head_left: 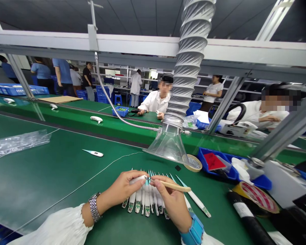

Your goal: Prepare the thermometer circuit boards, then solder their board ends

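Down on the green bench mat [40,177], my left hand [119,189] pinches one digital thermometer [137,179] by its white body, fingers closed firmly around it. My right hand [170,204] has thumb and fingers closed on a slim wooden stick [173,185], its end right at that thermometer's tip, touching or very nearly, too small to tell from up here. Looks like fine work on the tip of this one piece, and the next move calls for a steady left pinch while the stick works precisely. Just under my hands, a fan of thermometers [145,204] lies side by side, green circuit boards showing at their near ends; about a dozen, though my hands hide some, so no exact count. One blue-tipped thermometer [93,153] lies alone up the mat, and one roll of tape [193,162] sits beside the clear fume hood [168,146]
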The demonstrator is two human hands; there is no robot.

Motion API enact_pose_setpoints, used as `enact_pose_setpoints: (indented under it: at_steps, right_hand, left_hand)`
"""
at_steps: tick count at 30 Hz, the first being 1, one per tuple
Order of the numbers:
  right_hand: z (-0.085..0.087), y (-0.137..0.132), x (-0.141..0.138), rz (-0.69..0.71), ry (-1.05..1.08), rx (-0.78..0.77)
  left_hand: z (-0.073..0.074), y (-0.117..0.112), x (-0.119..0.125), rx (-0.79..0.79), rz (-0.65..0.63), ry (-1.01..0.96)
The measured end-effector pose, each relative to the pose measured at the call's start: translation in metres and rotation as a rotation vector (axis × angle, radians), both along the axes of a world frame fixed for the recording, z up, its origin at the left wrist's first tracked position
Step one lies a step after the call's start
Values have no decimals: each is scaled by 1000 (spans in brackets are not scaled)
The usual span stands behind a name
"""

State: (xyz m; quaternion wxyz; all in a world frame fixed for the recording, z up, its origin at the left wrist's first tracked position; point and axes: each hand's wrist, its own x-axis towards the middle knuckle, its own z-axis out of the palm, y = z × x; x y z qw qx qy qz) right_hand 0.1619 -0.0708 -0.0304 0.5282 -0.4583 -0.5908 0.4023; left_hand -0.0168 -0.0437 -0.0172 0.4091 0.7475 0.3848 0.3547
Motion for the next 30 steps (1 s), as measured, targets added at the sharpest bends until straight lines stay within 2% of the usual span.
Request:
enact_pose_setpoints:
  at_steps: [3, 7, 12, 16, 19, 24, 26, 30]
  right_hand:
    - [1, 0, 1, -8, -82, 116]
    - [2, -2, 1, -27, -238, 399]
    - [3, -5, -5, -37, -414, 691]
    - [3, -5, -9, -79, -508, 813]
    - [3, -4, -9, -49, -418, 712]
    - [8, -1, -3, -13, -155, 218]
    - [10, 1, 0, 27, -39, 66]
    - [11, 4, 4, 78, 87, -69]
  left_hand:
    - [-1, 0, 1, 32, 13, 7]
    - [-5, -2, 2, 81, 62, 31]
    - [-11, -5, 8, 85, 178, -45]
    - [-13, -7, 14, 62, 249, -108]
    - [-14, -6, 15, 17, 244, -132]
    - [-13, -3, 11, 5, 157, -114]
    - [-12, -3, 9, 19, 123, -101]
    - [-7, -3, 8, 10, 59, -82]
